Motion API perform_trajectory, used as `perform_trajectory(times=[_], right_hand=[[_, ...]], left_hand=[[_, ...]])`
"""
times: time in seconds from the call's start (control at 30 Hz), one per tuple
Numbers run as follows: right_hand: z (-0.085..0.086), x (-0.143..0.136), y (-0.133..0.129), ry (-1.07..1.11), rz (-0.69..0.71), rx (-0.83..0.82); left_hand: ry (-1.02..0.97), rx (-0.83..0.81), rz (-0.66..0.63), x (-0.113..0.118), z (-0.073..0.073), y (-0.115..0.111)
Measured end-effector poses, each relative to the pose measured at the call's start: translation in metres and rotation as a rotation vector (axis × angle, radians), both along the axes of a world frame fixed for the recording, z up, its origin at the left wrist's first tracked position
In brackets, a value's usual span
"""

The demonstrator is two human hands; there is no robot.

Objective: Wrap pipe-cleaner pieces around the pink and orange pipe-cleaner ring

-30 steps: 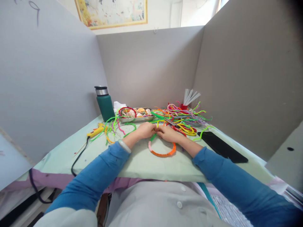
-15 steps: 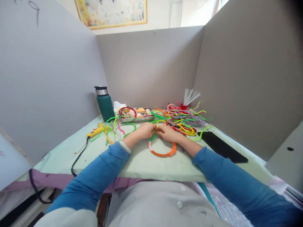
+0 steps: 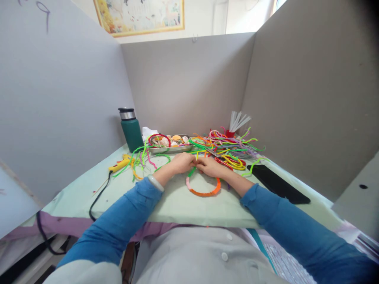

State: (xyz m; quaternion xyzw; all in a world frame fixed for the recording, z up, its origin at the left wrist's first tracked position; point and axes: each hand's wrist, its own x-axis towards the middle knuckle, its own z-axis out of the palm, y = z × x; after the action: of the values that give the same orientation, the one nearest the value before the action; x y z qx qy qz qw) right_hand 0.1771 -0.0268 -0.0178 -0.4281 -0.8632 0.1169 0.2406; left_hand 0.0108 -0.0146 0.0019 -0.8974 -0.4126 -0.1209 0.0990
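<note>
A ring wrapped in pipe cleaners [image 3: 205, 193], orange, brown, pink and green in turn, rests on the table with its far side under my fingers. My left hand [image 3: 182, 163] is closed in a pinch on the ring's far left part, by the green stretch. Fingertip to fingertip with it, my right hand [image 3: 211, 166] pinches the ring's far side too. A short yellow pipe cleaner end [image 3: 197, 156] sticks up between the fingertips. The far arc of the ring is hidden by my hands.
Behind my hands stand a metal tray [image 3: 171, 149] of shells and a heap of colourful pipe cleaners [image 3: 233, 148] with scissors [image 3: 213, 153]. At left are a green bottle [image 3: 131, 132] and a yellow glue gun [image 3: 120, 163] with its cord. A black phone-like slab [image 3: 276, 183] lies right.
Hardly anything differs. My fingertips have shifted very slightly at the ring's far side, and the ring has moved a touch to the right.
</note>
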Motion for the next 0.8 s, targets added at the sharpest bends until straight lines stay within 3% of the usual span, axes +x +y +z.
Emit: perform_trajectory(times=[0.23, 0.8], right_hand=[[0.001, 0.003, -0.001, 0.037, 0.067, -0.055], [0.008, 0.006, -0.007, 0.084, 0.168, -0.180]], left_hand=[[-0.033, -0.094, -0.066, -0.002, 0.003, 0.001], [-0.169, -0.517, -0.141, -0.013, 0.005, 0.007]])
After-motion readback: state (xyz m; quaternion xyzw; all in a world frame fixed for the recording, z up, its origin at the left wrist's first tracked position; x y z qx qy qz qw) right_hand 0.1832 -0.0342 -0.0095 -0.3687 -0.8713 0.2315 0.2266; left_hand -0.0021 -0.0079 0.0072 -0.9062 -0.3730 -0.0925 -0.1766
